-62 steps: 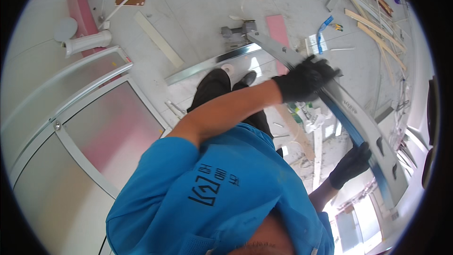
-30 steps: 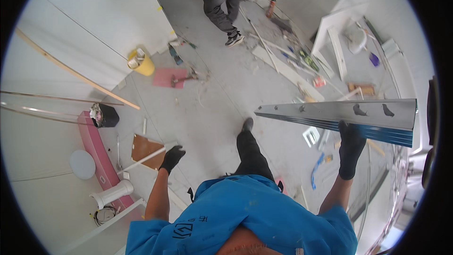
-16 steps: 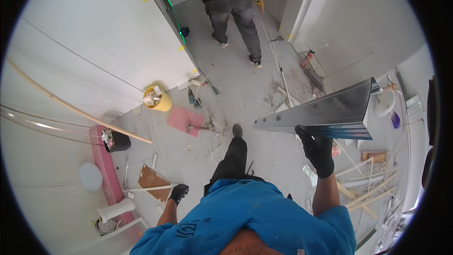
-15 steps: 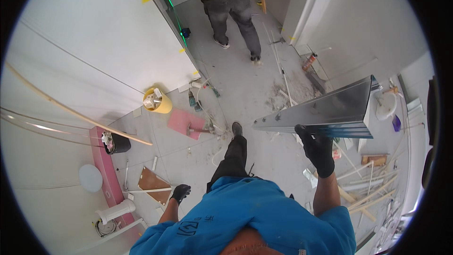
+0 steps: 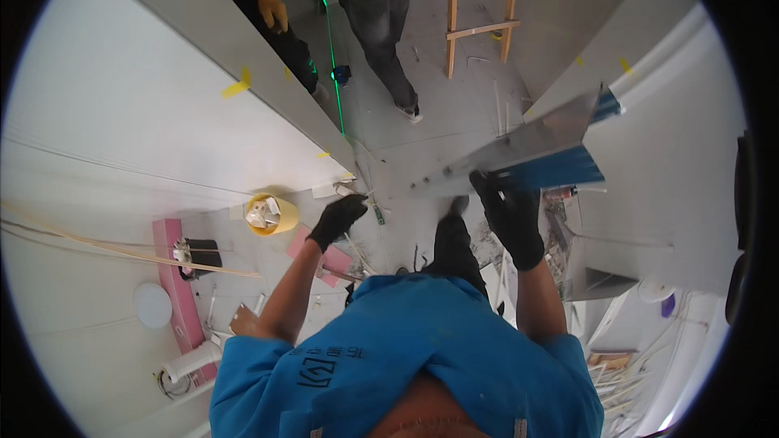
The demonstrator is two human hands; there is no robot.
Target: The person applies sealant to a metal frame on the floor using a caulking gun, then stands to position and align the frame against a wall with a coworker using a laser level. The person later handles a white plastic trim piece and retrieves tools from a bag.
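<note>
My right hand (image 5: 511, 223), in a black glove, grips the lower edge of a long bent metal profile (image 5: 519, 148). The profile is shiny grey with bluish ridged sides. It slants up to the right in front of me, and its left end is blurred. My left hand (image 5: 339, 221), also black-gloved, reaches out ahead of my body with its fingers loosely extended. Nothing shows in it. Beyond its fingertips a green tool (image 5: 378, 212) lies on the floor, apart from the hand.
A white wall panel (image 5: 178, 105) with yellow tape stands left. Ahead walks a person (image 5: 375, 16); another person's gloved hand (image 5: 273, 11) shows behind the panel. A wooden ladder (image 5: 483, 32), a laser level (image 5: 341, 75) and a yellow bucket (image 5: 272, 214) stand around. Debris (image 5: 625, 373) lies right.
I have stepped forward toward the doorway, carrying the metal profile. My left hand has swung forward and up from beside my body. The person ahead has walked on, and more of the ladder shows.
</note>
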